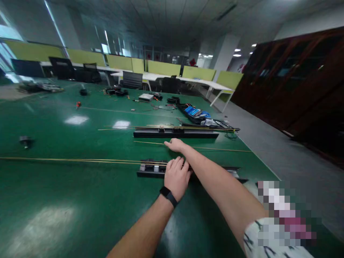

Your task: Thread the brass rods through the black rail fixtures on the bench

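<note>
My left hand [177,175], with a dark watch on its wrist, lies over the near black rail [150,175]. Its fingers curl across the top of that rail, where long brass rods [107,161] run in from the left; the fingertips partly hide the contact. Just beyond, my right hand [175,145] reaches across and is closed on a single thin brass rod [223,149] that shows on both sides of it. A second black rail [176,135] lies farther back, with more thin brass rods [120,127] along its top.
The green floor [80,200] carries a small dark motor-like part [25,140], an orange piece [78,104], a white box [146,97] and blue packages [193,111] in a black tray. White desks [150,76], chairs and a dark wooden cabinet [290,82] stand beyond.
</note>
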Motion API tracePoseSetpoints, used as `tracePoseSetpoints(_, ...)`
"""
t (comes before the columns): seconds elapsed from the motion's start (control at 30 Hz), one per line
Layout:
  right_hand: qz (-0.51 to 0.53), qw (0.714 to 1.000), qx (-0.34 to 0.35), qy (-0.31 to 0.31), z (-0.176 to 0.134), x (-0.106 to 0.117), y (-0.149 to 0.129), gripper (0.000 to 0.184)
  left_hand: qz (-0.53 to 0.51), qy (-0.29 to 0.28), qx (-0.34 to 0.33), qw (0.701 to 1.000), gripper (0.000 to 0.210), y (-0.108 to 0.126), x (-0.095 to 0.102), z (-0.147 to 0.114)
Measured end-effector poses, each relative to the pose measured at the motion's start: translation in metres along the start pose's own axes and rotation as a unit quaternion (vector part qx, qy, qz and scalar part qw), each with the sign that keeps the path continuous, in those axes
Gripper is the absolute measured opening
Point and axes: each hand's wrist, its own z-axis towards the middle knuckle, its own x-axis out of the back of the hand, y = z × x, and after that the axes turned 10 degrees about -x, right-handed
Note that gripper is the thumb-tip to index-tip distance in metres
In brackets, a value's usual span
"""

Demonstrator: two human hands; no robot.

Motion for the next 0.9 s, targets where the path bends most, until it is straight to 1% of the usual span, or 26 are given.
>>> tracePoseSetpoints(0.1, 0.028, 0.999, 0.037, 0.006, -0.003, -0.004, -0.002, 0.038, 0.0, 0.006, -0.001, 1.0, 0.04, 0.004, -0.001, 0.001)
tracePoseSetpoints(0.2, 0.064, 0.996, 0.066, 0.021, -0.004, -0.001, -0.001, 0.036, -0.002, 0.007, -0.002, 1.0, 0.041, 0.004, -0.001, 0.002)
tracePoseSetpoints(0.33, 0.114, 0.989, 0.088, 0.043, -0.008, 0.015, 0.006, 0.03, -0.001, 0.012, -0.003, 1.0, 0.038, 0.002, 0.0, 0.001)
tracePoseSetpoints(0.43, 0.159, 0.979, 0.107, 0.067, -0.023, 0.033, 0.02, 0.03, 0.007, 0.014, -0.005, 1.0, 0.038, 0.002, 0.001, 0.001)
tracePoseSetpoints(0.57, 0.221, 0.964, 0.11, 0.096, -0.06, 0.05, 0.058, 0.041, 0.014, 0.011, -0.009, 1.0, 0.039, 0.002, 0.003, 0.001)
tracePoseSetpoints(0.63, 0.291, 0.942, 0.111, 0.125, -0.083, 0.054, 0.083, 0.045, 0.012, 0.011, -0.01, 1.0, 0.038, 0.003, 0.004, 0.001)
tracePoseSetpoints(0.7, 0.322, 0.925, 0.103, 0.172, -0.107, 0.053, 0.11, 0.047, 0.009, 0.008, -0.013, 1.0, 0.038, 0.003, 0.004, 0.001)
tracePoseSetpoints(0.8, 0.33, 0.913, 0.07, 0.229, -0.138, 0.048, 0.146, 0.046, 0.01, 0.0, -0.01, 1.0, 0.038, 0.003, 0.004, 0.001)
tracePoseSetpoints(0.9, 0.297, 0.918, 0.062, 0.254, -0.159, 0.041, 0.17, 0.043, 0.017, -0.003, -0.01, 1.0, 0.039, 0.004, 0.004, 0.001)
